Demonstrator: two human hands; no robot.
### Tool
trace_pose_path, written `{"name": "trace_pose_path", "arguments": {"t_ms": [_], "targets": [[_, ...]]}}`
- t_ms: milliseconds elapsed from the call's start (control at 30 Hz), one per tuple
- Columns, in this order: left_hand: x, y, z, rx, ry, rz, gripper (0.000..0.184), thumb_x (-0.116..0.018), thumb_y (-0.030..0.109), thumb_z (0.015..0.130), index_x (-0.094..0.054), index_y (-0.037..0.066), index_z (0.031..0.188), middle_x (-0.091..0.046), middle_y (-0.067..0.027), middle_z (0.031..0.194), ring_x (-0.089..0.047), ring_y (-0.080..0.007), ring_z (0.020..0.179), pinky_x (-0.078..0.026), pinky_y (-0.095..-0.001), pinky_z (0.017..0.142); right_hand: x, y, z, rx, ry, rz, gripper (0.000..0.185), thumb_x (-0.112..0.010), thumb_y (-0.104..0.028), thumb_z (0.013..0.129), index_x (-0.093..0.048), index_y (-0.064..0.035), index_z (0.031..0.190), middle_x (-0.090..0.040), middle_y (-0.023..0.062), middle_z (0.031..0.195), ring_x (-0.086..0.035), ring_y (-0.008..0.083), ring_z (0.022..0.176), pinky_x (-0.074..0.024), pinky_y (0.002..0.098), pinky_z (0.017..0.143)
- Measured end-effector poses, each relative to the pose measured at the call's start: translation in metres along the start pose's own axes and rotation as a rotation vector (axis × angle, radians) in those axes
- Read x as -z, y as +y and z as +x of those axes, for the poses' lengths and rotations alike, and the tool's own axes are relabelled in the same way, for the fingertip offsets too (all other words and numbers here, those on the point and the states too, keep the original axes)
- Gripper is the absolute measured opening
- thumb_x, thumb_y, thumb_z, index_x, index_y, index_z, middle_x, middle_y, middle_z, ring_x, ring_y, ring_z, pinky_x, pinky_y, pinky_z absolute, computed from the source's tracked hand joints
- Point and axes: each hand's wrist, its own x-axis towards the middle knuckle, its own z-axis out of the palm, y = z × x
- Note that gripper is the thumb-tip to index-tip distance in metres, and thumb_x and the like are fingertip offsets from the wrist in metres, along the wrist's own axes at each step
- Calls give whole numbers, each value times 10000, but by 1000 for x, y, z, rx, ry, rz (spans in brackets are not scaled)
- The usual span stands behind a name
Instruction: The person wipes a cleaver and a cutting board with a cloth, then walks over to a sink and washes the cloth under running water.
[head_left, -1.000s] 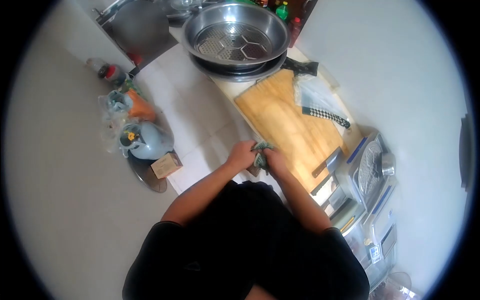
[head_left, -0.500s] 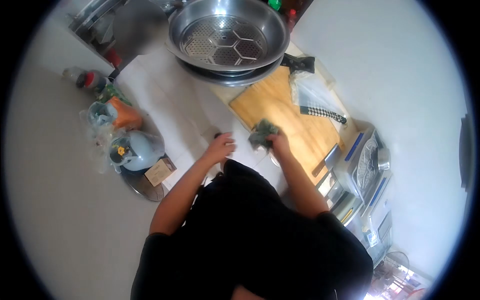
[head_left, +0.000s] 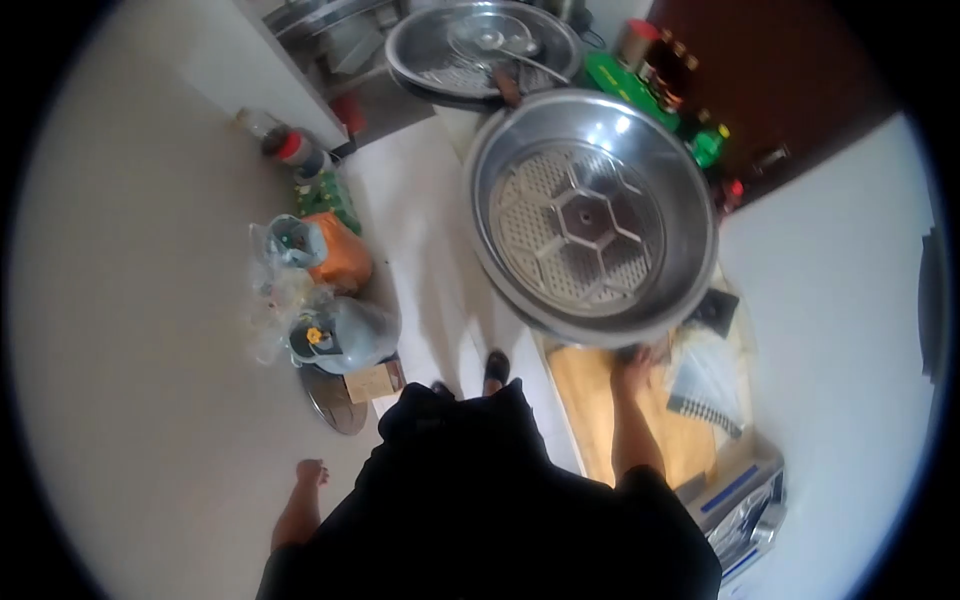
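My right hand (head_left: 636, 372) reaches down onto the wooden board (head_left: 577, 400), just below the rim of a large steel steamer pan (head_left: 690, 290). A dark bit of the grey-green cloth (head_left: 628, 354) shows at its fingers; the pan's rim hides part of it. The pan has a perforated plate with a hexagon pattern inside. My left hand (head_left: 312, 472) hangs out to the left, away from the counter, with its fingers curled in and nothing seen in them.
A metal basin (head_left: 400, 60) with a ladle stands behind the pan. Bottles (head_left: 708, 145) line the back right. Along the left are an orange bag (head_left: 342, 255), a pale gas cylinder (head_left: 365, 335) and a cardboard box (head_left: 373, 383). A plastic bag (head_left: 705, 375) lies right of the board.
The view has shifted forward, bringing the pan nearer. My right hand has moved forward across the board with the cloth. My left hand has swung out left, its fingers now curled.
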Motion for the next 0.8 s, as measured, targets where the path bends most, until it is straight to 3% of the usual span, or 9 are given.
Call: {"name": "trace_pose_path", "arguments": {"t_ms": [67, 100, 167, 267, 367, 400, 467, 667, 800], "targets": [[-15, -19, -13, -49, -189, -4, 168, -621, 220, 956, -640, 54, 979, -649, -178, 792, -644, -319, 630, -525, -469, 524, 8, -18, 1, -87, -4, -15, 679, -600, -151, 846, -431, -34, 1493, -347, 307, 1560, -283, 494, 1454, -187, 546, 1236], [-31, -9, -42, -694, -287, 659, 236, -634, 268, 940, -668, 58, 1043, -685, -162, 860, -672, -322, 759, -542, -470, 670, 3, -17, 3, -103, 2, -22, 670, -583, -140, 850, -431, -29, 1493, -347, 306, 1559, -288, 497, 1449, -201, 551, 1231], [-46, -12, -24, -831, -426, 920, 385, -669, 388, 901, -721, 69, 1110, -735, -136, 978, -699, -318, 901, -544, -447, 858, 9, -31, 5, -228, -3, 77, 656, -546, -145, 865, -425, -19, 1497, -324, 296, 1574, -291, 489, 1452, -252, 560, 1212], [-79, 30, 47, -381, -683, 453, 360, -539, 174, 1027, -608, -9, 1329, -669, -110, 1251, -606, -257, 1131, -477, -404, 1002, 14, -59, -11, -120, 50, 1, 629, -557, -192, 909, -423, 19, 1487, -343, 312, 1555, -290, 532, 1428, -267, 587, 1188], [-133, 125, 46, -405, -477, 276, 295, -677, 319, 913, -707, 28, 949, -668, -105, 770, -670, -224, 705, -551, -408, 621, 10, -108, -55, 18, -51, -233, 641, -575, -158, 897, -411, 69, 1473, -363, 338, 1529, -305, 549, 1407, -220, 630, 1186], [-156, 194, -30, -377, -431, 206, 147, -591, 153, 967, -652, 21, 987, -640, -73, 778, -600, -202, 565, -436, -314, 455, 12, -136, -85, 153, 30, -141, 649, -576, -125, 876, -414, 49, 1480, -362, 333, 1527, -316, 542, 1407, -251, 646, 1167], [-164, 255, 39, -1051, -139, 946, 215, -628, 173, 945, -669, -10, 1050, -692, -64, 830, -657, -191, 711, -544, -341, 666, -20, -160, -130, 343, -5, -53, 562, -537, -227, 921, -490, 5, 1431, -474, 288, 1455, -437, 528, 1329, -375, 589, 1111], [-206, 498, -17, -841, -366, 460, 314, -658, 254, 925, -700, 33, 1143, -739, -151, 1006, -708, -263, 925, -547, -368, 837, -97, -318, -99, 7, -552, 74, 479, -561, -314, 924, -575, -10, 1295, -567, 259, 1293, -526, 481, 1208, -432, 550, 1017], [-230, 655, -33, -1230, -286, 674, 364, -669, 305, 921, -693, 42, 1172, -736, -183, 1029, -718, -312, 944, -553, -394, 864, -133, -418, -23, -78, -594, 123, 452, -577, -372, 926, -631, -20, 1204, -630, 239, 1186, -586, 450, 1128, -470, 523, 954]]}}
